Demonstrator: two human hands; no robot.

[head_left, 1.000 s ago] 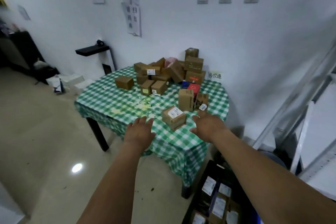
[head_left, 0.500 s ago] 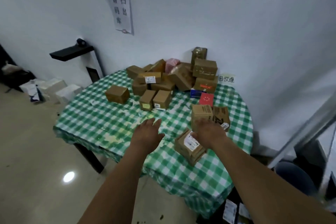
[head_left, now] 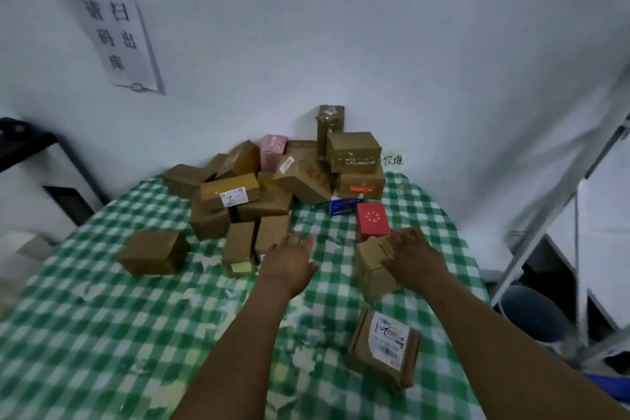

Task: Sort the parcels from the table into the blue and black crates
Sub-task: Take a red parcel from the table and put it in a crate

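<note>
Checked tabletop (head_left: 102, 334), right edge: your right hand (head_left: 414, 257) covers a brown parcel (head_left: 370, 274) for lifting, grip unclear; left hand (head_left: 289, 262) hovers spread.

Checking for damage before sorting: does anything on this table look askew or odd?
No clear damage. The back pile is jumbled, with one large brown box tilted against its neighbours. The labelled parcel lies skewed by the front right edge of the checked cloth, which shows pale blotches.
</note>
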